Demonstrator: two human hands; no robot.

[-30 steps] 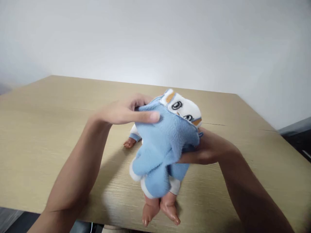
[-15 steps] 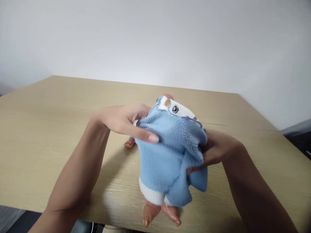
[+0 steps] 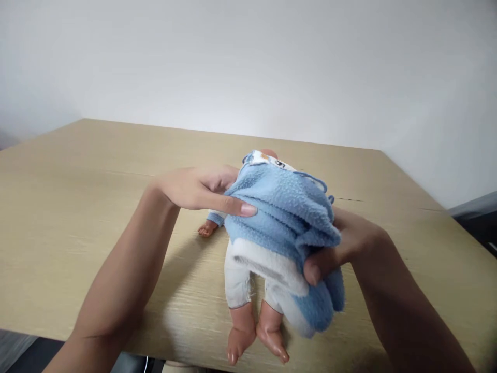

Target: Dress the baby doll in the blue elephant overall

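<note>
A baby doll (image 3: 241, 324) lies on the table with its bare feet toward me. Its white trouser legs show, and one small doll hand (image 3: 207, 228) sticks out at the left. A fluffy blue garment (image 3: 272, 202) with white trim and an animal face covers its upper body, bunched into folds; the doll's head is mostly hidden. My left hand (image 3: 202, 189) grips the garment's left side, thumb on top and fingers out of sight behind. On the right, my right hand (image 3: 345, 243) pinches the gathered cloth near the white hem.
The pale wooden table (image 3: 97, 155) stretches out around the doll, up to a plain wall (image 3: 248, 67). A dark object (image 3: 479, 217) stands beyond the table's right edge.
The garment's hem has moved up off the doll's legs, baring the white trousers. The cloth is more bunched, and the animal face has tilted back. Both hands keep nearly the same place.
</note>
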